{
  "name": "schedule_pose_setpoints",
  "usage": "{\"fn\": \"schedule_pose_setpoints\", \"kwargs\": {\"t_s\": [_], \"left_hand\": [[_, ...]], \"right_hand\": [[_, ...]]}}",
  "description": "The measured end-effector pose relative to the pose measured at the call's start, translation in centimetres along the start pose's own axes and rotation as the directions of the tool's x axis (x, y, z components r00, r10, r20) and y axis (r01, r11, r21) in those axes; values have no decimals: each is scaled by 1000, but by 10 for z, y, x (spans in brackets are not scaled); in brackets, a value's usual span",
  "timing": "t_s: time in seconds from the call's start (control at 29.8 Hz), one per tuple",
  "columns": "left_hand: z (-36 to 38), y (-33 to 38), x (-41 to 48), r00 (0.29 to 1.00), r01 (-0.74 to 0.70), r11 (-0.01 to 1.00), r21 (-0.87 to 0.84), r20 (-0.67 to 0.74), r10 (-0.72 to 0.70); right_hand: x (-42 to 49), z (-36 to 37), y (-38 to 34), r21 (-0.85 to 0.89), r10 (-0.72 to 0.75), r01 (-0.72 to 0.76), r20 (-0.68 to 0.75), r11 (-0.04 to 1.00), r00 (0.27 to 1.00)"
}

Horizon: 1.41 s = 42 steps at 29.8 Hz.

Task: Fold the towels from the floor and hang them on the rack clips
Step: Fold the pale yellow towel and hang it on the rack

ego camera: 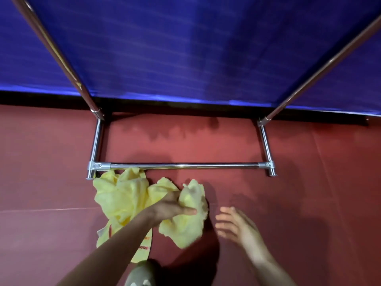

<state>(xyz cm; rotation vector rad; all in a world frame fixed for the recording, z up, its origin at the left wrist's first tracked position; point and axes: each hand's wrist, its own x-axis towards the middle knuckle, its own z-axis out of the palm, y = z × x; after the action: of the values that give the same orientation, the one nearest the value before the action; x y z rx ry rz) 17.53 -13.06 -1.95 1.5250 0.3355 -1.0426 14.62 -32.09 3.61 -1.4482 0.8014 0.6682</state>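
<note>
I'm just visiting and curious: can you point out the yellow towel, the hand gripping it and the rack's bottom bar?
yellow towel [121,197], head view, crumpled left part.
left hand [171,209], head view, back of hand.
bottom bar [185,166], head view, middle of its length.

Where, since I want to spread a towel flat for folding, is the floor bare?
Bare floor lies right of the right hand, on the near side of the rack's bottom bar. Another patch sits between that bar and the blue cloth. Crowded at left: yellow towels heap against the bar, gripped by the left hand.
</note>
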Motion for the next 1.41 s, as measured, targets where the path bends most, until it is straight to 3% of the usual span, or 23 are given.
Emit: {"fn": "schedule_pose_setpoints", "kwargs": {"t_s": [0.1,0.2,0.27,0.37,0.47,0.6,0.77,0.87,1.01,1.11,1.21,1.41], "left_hand": [[3,26,-51,984,-153,988,-34,85,155],[10,61,-104,956,-232,972,-46,174,237],[19,88,-143,928,-283,958,-51,239,286],[29,113,-182,902,-342,940,-8,279,331],[42,129,-228,878,-403,915,18,290,381],[41,129,-263,877,-448,894,15,202,436],[49,125,-317,889,-449,892,61,130,438],[61,125,-343,891,-441,889,123,181,417],[74,149,-348,881,-474,862,180,106,461],[90,165,-361,855,-518,852,75,20,518],[98,178,-374,815,-579,815,-13,10,579],[117,192,-392,755,-655,752,69,46,654]], "right_hand": [[-16,2,-15,-2,-63,63,-91,998,994],[-38,7,-41,-37,11,-16,-128,999,992],[-63,8,-64,34,116,-114,-69,993,991],[-88,14,-84,110,143,-152,87,982,986],[-131,13,-94,162,21,-54,197,985,980],[-174,7,-103,117,-167,132,373,984,913],[-239,0,-112,52,-461,475,352,879,815],[-272,0,-121,80,-590,602,342,794,732],[-316,2,-142,18,-634,715,480,698,606],[-342,-4,-148,-113,-613,799,581,590,535],[-351,-11,-152,-117,-597,803,608,585,524],[-372,-29,-157,-177,-583,816,619,550,527]]}}
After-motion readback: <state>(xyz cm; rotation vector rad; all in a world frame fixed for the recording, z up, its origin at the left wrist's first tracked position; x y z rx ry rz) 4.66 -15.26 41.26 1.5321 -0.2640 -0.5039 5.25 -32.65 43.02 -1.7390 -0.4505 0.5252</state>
